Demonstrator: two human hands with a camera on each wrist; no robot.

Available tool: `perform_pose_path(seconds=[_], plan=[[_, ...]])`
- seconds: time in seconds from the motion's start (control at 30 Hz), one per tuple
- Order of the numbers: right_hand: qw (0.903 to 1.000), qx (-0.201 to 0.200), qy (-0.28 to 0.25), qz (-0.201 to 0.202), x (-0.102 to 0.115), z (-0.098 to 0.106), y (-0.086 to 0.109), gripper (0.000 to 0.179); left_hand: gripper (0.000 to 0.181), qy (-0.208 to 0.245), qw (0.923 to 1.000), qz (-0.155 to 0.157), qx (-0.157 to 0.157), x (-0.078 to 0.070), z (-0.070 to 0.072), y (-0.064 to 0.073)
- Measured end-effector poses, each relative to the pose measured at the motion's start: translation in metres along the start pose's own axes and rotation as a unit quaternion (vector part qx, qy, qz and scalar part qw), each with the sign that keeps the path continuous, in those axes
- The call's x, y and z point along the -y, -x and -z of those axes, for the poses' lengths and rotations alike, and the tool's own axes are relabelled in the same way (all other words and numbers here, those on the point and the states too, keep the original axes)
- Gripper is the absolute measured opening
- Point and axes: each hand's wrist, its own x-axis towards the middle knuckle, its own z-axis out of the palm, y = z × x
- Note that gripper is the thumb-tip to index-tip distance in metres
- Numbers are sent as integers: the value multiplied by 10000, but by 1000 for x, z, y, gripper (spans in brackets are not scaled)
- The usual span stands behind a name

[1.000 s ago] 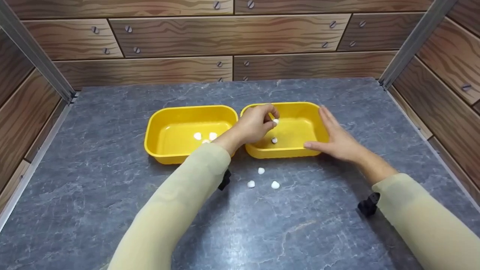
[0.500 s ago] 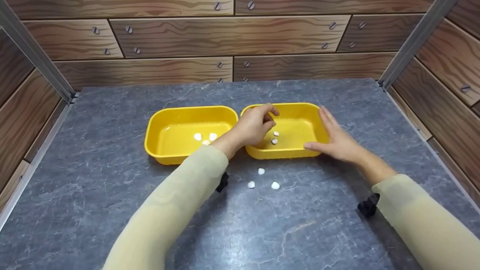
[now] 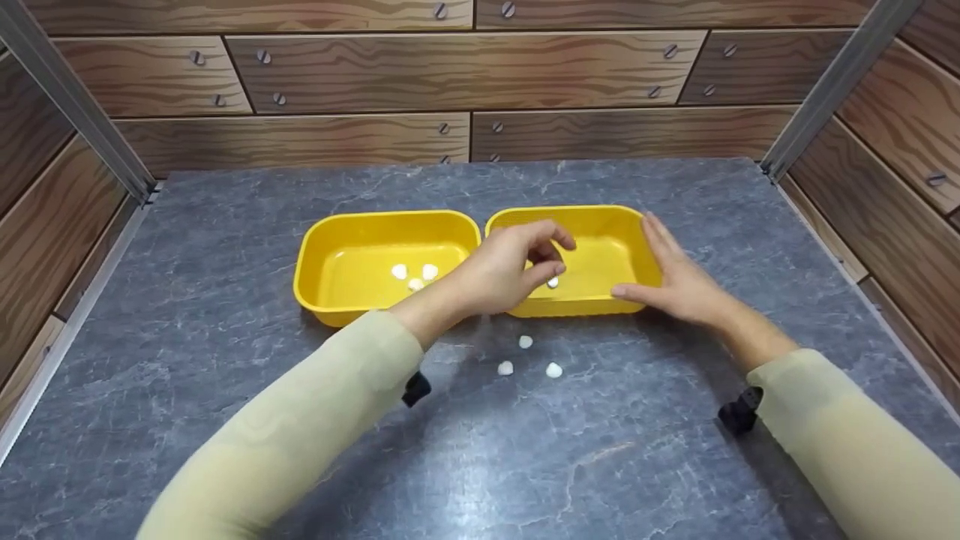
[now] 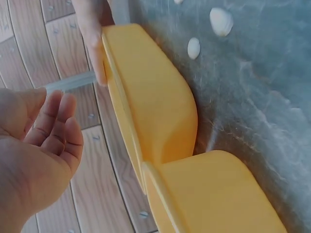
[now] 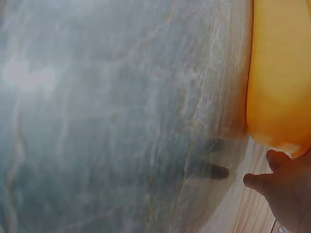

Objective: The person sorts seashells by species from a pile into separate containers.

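My left hand hovers over the left side of the right yellow bin. Its fingers curl loosely, and in the left wrist view nothing shows between the fingers and thumb. Just beyond the thumb, a small white seashell lies in that bin; my hand hides part of the floor there. My right hand rests against the bin's right end, fingers straight along the outside and thumb on the front rim. Three white seashells lie on the table in front of the bin.
A second yellow bin stands close on the left, with three white seashells visible inside. Both stand on a grey marbled tabletop. Wood-patterned walls and metal posts enclose the back and sides.
A white seashell left my left fingertips and dropped into the right bin. My left hand then shifted slightly right and toward me, its elbow swinging outward. My right hand has stayed on the bin.
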Motion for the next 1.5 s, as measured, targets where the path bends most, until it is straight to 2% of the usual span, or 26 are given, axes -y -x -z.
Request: perform_pose_path(seconds=[0.2, 0.4, 0.73, 1.0, 1.3, 1.5], plan=[[10000, -11, 27, 23, -1, 0, -1, 120, 19, 208, 9995, -111, 195, -1, -4, 24], [10000, -7, -24, 4, -2, 0, 1, 120, 19, 371, 9985, -90, 394, 3, -8, 46], [10000, -20, 28, 65, -3, 1, 0, 121, 19, 197, 9978, 30, 628, 27, -21, 76], [10000, -4, 13, 15, -1, 1, 0, 121, 18, -14, 9978, 166, 645, 47, -31, 86], [10000, -13, 16, 19, -2, 1, 1, 122, 15, -138, 9967, 328, 724, 65, -34, 86], [10000, -7, 47, 41, -2, 1, 0, 120, 16, -486, 9935, 73, 1022, 72, -35, 85]])
